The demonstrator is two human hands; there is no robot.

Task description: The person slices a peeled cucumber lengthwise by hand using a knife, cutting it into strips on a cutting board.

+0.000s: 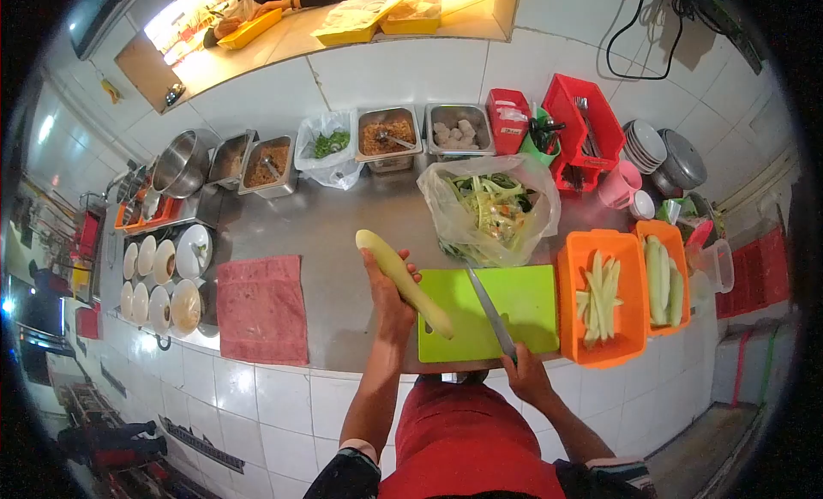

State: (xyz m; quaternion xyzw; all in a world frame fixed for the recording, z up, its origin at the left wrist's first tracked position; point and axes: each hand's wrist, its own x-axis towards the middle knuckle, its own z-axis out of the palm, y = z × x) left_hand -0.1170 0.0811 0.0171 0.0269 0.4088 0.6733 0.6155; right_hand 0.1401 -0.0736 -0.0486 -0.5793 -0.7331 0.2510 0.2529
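The right hand (526, 377) has its grip closed round the handle of a kitchen knife (490, 310), blade above the lime-green cutting board (533, 306). The left hand (392, 305) has its grip wrapped around a peeled cucumber (401, 279), slanting over the board's left side. Rightward, an orange basket (600, 354) holds pale strips (603, 295). Beyond the board, a plastic bag (543, 209) of vegetable scraps (495, 209) sits on the steel counter (334, 220).
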